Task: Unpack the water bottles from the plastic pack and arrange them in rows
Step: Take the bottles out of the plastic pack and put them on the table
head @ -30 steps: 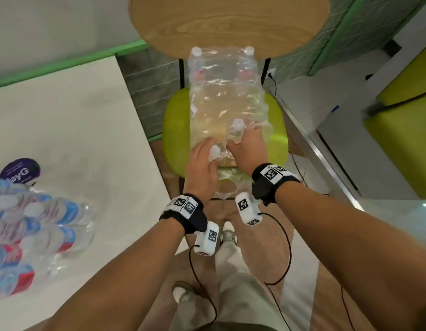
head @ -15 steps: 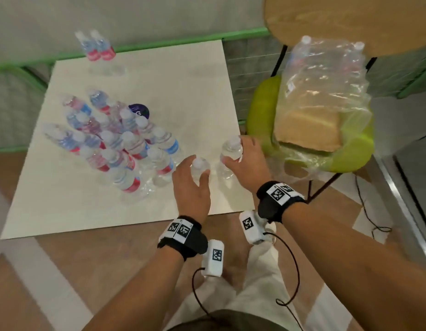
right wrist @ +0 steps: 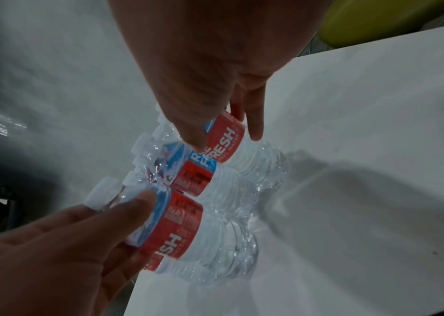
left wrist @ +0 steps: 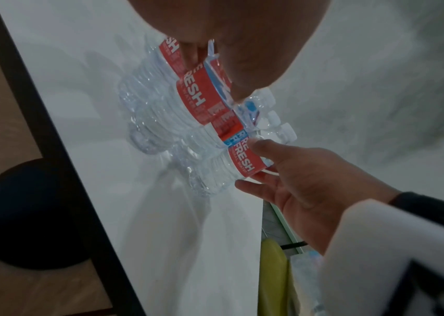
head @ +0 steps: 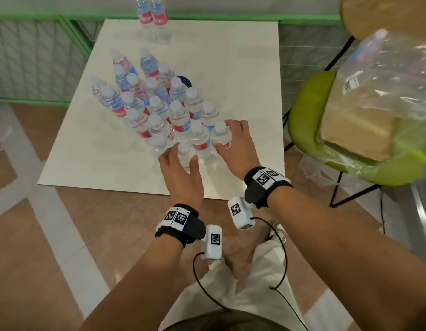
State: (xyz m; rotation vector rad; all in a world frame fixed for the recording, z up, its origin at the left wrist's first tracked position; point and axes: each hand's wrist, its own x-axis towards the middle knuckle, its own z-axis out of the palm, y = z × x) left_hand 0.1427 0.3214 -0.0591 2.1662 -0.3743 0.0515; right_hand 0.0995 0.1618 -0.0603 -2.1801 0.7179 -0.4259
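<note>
White worktop (head: pixel 243 75) beside a green chair (head: pixel 302 120), carrying upright water bottles (head: pixel 159 108) in rows. Left hand (head: pixel 181 173) wrapped round one bottle (head: pixel 184 151) at the near edge; right hand (head: pixel 236 149) round another (head: pixel 220 134), both standing on the surface. Likely light, thin-walled, slick; best gripped at the label band. Plastic pack (head: pixel 384 96) on the chair, mostly emptied, at least one cap showing.

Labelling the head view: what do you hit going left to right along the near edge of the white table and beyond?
Left hand on a water bottle → right hand on another water bottle → green chair → plastic pack on its seat.
</note>
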